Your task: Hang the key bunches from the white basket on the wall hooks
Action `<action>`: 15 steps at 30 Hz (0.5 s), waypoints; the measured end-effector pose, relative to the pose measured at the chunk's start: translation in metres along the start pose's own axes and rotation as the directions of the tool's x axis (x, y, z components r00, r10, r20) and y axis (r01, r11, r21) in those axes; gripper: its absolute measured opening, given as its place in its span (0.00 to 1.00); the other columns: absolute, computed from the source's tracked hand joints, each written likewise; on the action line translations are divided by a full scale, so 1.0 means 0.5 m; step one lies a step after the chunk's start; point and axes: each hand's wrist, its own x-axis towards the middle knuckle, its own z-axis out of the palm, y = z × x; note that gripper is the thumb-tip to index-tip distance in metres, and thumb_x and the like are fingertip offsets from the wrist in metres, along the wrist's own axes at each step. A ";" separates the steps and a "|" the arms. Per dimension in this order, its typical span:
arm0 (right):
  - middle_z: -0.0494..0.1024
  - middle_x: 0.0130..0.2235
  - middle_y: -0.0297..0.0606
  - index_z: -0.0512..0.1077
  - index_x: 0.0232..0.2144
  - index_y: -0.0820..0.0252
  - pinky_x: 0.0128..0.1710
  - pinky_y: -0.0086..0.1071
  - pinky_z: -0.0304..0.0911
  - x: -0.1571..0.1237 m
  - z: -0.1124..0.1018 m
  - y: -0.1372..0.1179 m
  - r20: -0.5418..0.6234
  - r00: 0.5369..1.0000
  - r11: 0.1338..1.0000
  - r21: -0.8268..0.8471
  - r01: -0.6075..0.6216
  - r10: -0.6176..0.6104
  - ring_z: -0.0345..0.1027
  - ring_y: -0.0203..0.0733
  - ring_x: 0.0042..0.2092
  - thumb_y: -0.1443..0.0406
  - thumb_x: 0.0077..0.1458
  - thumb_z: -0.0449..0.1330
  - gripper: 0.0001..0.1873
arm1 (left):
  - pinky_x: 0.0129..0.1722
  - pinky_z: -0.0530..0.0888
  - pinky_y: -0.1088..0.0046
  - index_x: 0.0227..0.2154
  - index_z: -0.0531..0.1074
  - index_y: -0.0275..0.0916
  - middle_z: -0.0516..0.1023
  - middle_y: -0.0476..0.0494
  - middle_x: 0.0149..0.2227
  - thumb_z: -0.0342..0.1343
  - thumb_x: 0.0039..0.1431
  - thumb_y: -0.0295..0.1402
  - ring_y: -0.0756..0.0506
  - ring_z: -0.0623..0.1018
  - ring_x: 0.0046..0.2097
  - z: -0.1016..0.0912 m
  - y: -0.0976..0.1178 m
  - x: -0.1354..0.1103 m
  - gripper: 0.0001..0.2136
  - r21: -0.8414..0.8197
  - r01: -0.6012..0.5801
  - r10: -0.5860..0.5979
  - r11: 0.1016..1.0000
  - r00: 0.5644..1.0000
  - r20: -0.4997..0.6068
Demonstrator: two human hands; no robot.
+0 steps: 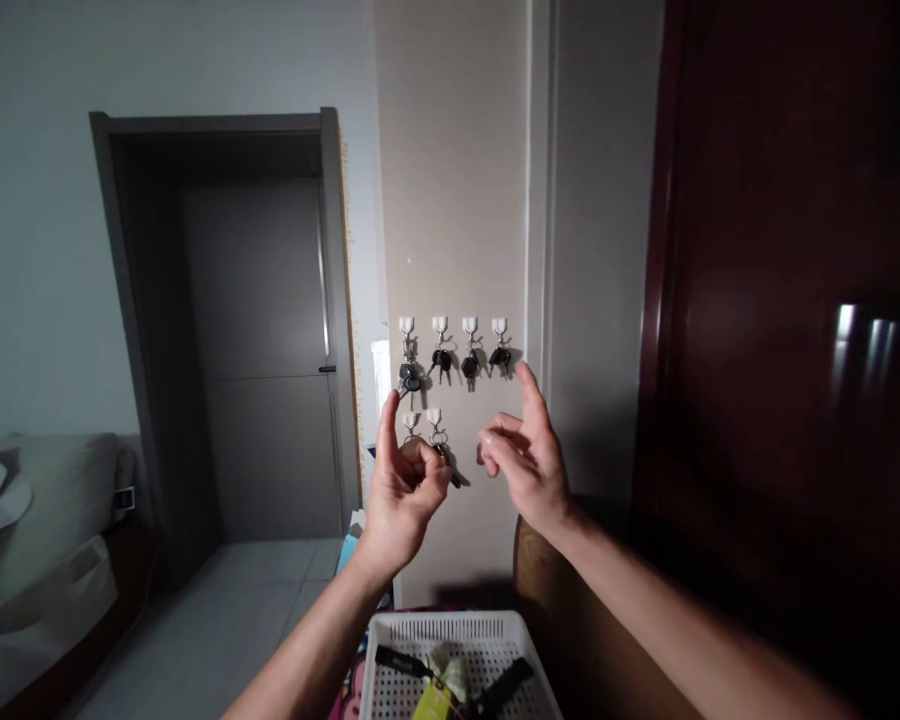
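Observation:
My left hand (405, 490) is raised before the wall, index finger pointing up and the other fingers curled towards the thumb; nothing shows in it. My right hand (529, 460) mirrors it, its index finger up, with thumb and remaining fingers bent loosely, holding nothing. Above and between them, a row of several white hooks (470, 326) carries bunches of dark-headed keys (441, 360). The leftmost bunch (410, 378) hangs just over my left fingertip. Two lower hooks (434, 415) also bear keys, partly hidden behind my left hand. Neither hand visibly grips any keys.
Below stands a white perforated basket (450, 622) containing a black strap-like item (403, 662), a yellow-green piece (433, 702) and a pale bundle (450, 668). A brown wooden panel (536, 570) is beside it. Left are a grey door (262, 300) and a sofa (60, 490); right, a dark red door (780, 250).

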 end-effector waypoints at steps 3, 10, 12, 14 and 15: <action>0.61 0.18 0.26 0.45 0.49 0.57 0.17 0.23 0.54 -0.004 -0.007 0.046 0.265 0.948 0.983 -0.086 -0.161 0.179 0.54 0.26 0.18 0.68 0.44 0.48 0.28 | 0.20 0.59 0.81 0.48 0.47 0.43 0.59 0.56 0.17 0.50 0.39 0.24 0.56 0.60 0.20 -0.028 -0.052 0.011 0.30 0.090 0.171 -0.182 0.981 0.973 0.141; 0.69 0.28 0.39 0.62 0.38 0.66 0.21 0.25 0.57 0.091 -0.067 0.150 0.311 0.710 0.732 -0.540 -0.415 0.632 0.61 0.30 0.25 0.66 0.41 0.50 0.18 | 0.21 0.61 0.77 0.28 0.67 0.32 0.68 0.48 0.19 0.51 0.35 0.24 0.52 0.65 0.21 -0.114 -0.141 0.135 0.11 0.536 0.449 -0.516 0.715 0.856 -0.028; 0.67 0.35 0.41 0.61 0.40 0.64 0.26 0.26 0.58 0.149 -0.078 0.169 0.106 0.847 0.748 -0.535 -0.394 0.522 0.62 0.33 0.31 0.65 0.42 0.49 0.19 | 0.24 0.62 0.77 0.29 0.66 0.34 0.70 0.46 0.22 0.52 0.35 0.26 0.51 0.68 0.24 -0.125 -0.139 0.189 0.12 0.576 0.429 -0.384 0.696 0.900 -0.205; 0.66 0.38 0.42 0.60 0.40 0.65 0.32 0.28 0.57 0.203 -0.078 0.190 -0.088 0.910 0.718 -0.586 -0.375 0.404 0.61 0.35 0.35 0.65 0.41 0.50 0.20 | 0.27 0.63 0.76 0.29 0.66 0.35 0.71 0.44 0.25 0.54 0.33 0.28 0.49 0.69 0.27 -0.129 -0.140 0.238 0.13 0.632 0.411 -0.242 0.657 0.909 -0.339; 0.66 0.39 0.43 0.60 0.41 0.66 0.34 0.28 0.56 0.224 -0.076 0.202 -0.159 0.918 0.686 -0.621 -0.379 0.363 0.60 0.36 0.37 0.65 0.41 0.50 0.21 | 0.28 0.63 0.75 0.29 0.65 0.36 0.71 0.43 0.27 0.54 0.32 0.28 0.48 0.69 0.29 -0.129 -0.146 0.258 0.14 0.645 0.411 -0.195 0.644 0.904 -0.381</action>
